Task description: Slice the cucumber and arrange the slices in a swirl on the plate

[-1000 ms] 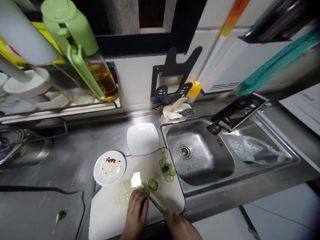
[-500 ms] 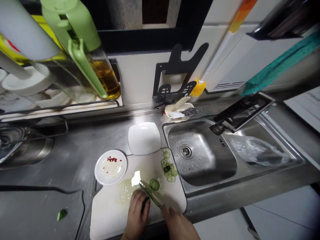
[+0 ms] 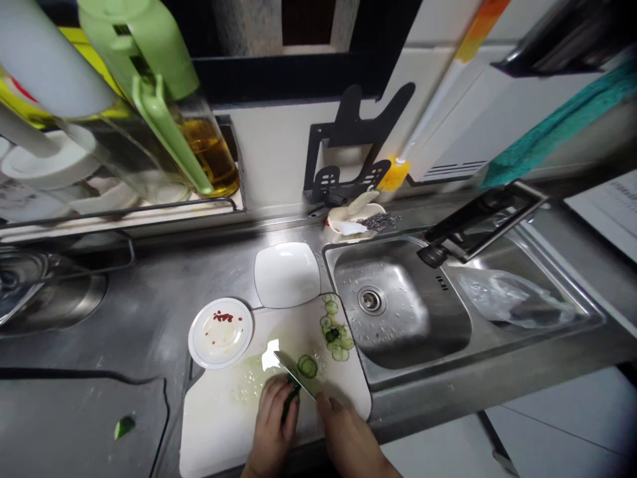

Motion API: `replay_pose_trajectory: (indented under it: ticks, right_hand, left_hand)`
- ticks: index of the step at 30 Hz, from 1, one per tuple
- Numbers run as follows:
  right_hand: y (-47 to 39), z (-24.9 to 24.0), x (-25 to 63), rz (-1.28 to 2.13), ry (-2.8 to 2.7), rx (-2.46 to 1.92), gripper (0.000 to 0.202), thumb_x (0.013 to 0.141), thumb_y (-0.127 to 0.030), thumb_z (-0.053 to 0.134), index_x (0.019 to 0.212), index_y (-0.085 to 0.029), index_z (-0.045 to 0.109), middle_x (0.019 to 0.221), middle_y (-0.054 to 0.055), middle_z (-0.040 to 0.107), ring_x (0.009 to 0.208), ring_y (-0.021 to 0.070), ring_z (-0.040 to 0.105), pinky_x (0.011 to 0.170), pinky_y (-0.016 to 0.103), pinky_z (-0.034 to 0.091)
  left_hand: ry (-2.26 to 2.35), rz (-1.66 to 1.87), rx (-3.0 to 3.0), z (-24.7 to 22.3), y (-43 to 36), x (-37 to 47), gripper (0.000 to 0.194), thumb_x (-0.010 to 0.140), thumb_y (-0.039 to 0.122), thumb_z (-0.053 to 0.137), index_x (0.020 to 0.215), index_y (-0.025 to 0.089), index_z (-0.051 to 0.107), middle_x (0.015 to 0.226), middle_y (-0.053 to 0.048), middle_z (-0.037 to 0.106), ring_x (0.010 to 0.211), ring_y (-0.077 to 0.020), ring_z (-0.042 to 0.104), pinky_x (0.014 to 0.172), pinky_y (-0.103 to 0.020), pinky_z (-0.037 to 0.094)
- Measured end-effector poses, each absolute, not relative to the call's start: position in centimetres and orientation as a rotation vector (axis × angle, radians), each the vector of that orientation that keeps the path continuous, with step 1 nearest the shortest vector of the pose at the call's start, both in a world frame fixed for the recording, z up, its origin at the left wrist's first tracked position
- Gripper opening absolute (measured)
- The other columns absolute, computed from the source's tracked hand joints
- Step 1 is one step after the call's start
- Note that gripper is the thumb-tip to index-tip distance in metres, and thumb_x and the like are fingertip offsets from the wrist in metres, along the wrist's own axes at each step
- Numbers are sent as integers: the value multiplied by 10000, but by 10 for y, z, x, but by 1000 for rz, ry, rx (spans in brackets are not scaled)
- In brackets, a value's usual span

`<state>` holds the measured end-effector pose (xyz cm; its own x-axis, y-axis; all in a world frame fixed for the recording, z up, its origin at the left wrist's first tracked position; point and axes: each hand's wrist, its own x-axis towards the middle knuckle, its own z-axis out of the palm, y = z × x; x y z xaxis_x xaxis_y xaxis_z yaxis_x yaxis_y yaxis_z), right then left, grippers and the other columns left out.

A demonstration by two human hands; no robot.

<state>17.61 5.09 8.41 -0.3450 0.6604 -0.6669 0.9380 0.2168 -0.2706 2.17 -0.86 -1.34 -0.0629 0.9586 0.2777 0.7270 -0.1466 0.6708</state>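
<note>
My left hand [image 3: 275, 415] is closed round a dark green cucumber [image 3: 289, 401] and presses it on the white cutting board [image 3: 219, 425]; the fingers cover much of it. My right hand [image 3: 346, 428] grips the handle of a knife [image 3: 294, 376], whose blade lies across the cucumber's far end and points up and to the left. Thin cucumber slices [image 3: 307, 366] lie just beyond the blade. A group of overlapping slices [image 3: 338, 335] spreads along the board's right edge. Wet patches glisten on the board's middle.
A round white plate [image 3: 199, 332] with red chopped bits overlaps the board's left corner. Behind the board sits a square white plate [image 3: 287, 275]. The steel sink [image 3: 403, 318] adjoins on the right, under a black faucet [image 3: 458, 229]. A green cucumber end [image 3: 124, 427] lies far left.
The knife has shifted slightly up and its blade has tilted, so its flat side shows brighter. My right hand moved a little up and left; my left hand has stayed put.
</note>
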Motion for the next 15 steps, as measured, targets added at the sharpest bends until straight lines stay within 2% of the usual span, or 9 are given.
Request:
replay_pose_trajectory:
  ticks: [5, 9, 15]
  right_hand:
    - [51, 101, 187, -939, 2042, 1479, 538, 767, 90, 301, 1142, -178, 579, 1016, 94, 696, 871, 225, 688, 648, 257, 475]
    - [44, 113, 198, -913, 2055, 1419, 559, 713, 101, 312, 1105, -198, 577, 979, 75, 696, 811, 218, 694, 586, 239, 441]
    - [25, 107, 213, -943, 2120, 1389, 562, 677, 49, 400, 1157, -202, 553, 986, 87, 693, 790, 218, 690, 561, 239, 416]
  left_hand:
    - [1808, 1026, 1905, -13, -9, 22, 280, 867, 140, 527, 1139, 188, 571, 1120, -96, 648, 1104, -212, 591, 952, -419, 514]
    - [1806, 1025, 1911, -13, -8, 22, 270, 865, 151, 540, 1130, 193, 568, 1094, -89, 653, 1081, -210, 600, 944, -421, 520]
    - [1841, 1065, 1940, -14, -8, 22, 228, 862, 165, 551, 1087, 182, 580, 1108, -106, 647, 1096, -222, 596, 914, -413, 538]
